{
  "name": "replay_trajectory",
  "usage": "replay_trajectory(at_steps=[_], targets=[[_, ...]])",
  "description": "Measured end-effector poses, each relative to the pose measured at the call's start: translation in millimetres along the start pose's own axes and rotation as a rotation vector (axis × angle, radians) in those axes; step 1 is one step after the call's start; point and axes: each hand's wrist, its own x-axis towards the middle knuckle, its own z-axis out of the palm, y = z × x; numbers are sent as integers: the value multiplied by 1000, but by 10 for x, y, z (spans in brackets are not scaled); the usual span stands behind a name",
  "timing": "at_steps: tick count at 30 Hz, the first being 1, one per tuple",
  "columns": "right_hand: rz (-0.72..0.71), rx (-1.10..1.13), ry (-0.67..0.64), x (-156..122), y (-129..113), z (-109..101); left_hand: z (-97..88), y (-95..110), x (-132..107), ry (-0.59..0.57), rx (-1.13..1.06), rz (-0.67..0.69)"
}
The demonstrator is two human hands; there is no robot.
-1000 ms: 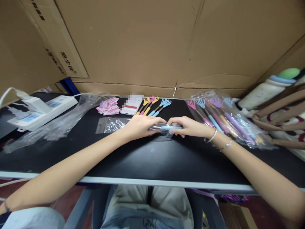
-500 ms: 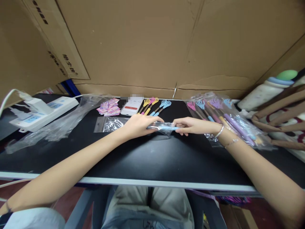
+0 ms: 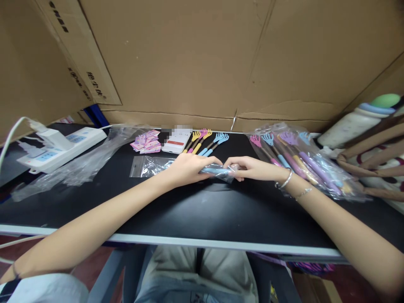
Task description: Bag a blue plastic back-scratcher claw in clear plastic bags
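My left hand (image 3: 186,168) and my right hand (image 3: 252,168) meet at the middle of the black table (image 3: 202,210). Between them lies a small clear plastic bag (image 3: 219,171) with a blue-handled back scratcher inside. My left hand grips the bag's left part, and my right hand pinches its right end. The blue handle is fully inside the bag. Just behind the hands lie loose back scratchers (image 3: 203,142) in yellow, pink and blue.
A pile of bagged back scratchers (image 3: 299,162) lies at the right. Empty clear bags (image 3: 148,166), pink cards (image 3: 147,141), a white phone (image 3: 176,141) and a power strip (image 3: 59,145) sit to the left. Cardboard (image 3: 202,59) walls the back. A bottle (image 3: 356,120) stands far right.
The blue handle stuck out of the bag's right end before; now it is pushed fully inside. My right hand has moved left to the bag's end.
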Motion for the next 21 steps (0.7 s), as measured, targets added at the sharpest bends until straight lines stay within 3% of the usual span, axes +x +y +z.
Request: replay_trajectory(at_steps=[5, 8, 21], targets=[[37, 55, -211, -97, 13, -165, 19, -15, 2, -10, 3, 4], [34, 85, -253, -111, 32, -196, 27, -19, -2, -24, 0, 8], [-49, 51, -25, 26, 5, 58, 13, 64, -8, -73, -58, 6]])
